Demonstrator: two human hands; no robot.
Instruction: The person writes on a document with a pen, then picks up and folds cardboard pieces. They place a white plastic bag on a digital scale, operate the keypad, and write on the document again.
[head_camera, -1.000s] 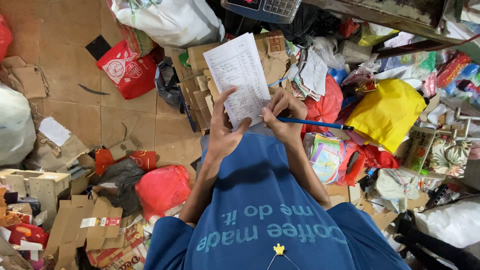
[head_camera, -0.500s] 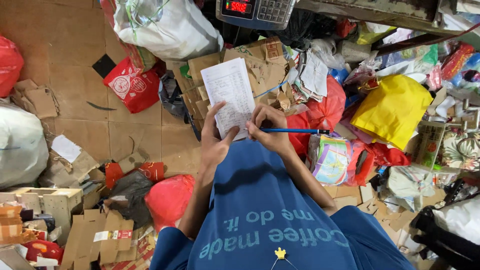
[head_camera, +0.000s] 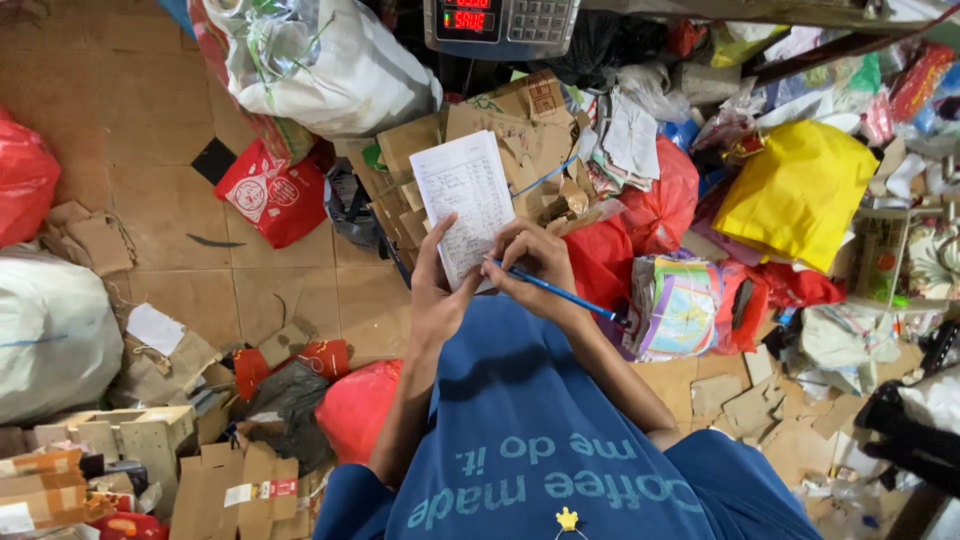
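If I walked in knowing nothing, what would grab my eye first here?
Probably the white handwritten paper pad at centre, held in the left hand while the right hand sets a blue pen to it. Next, the bright yellow plastic bag at right, and the scale's red glowing display at top.

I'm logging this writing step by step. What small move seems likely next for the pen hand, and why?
Probably a short stroke further along the line: the right hand holds the blue pen tip-down on the handwritten sheet, which the left hand props from beneath.
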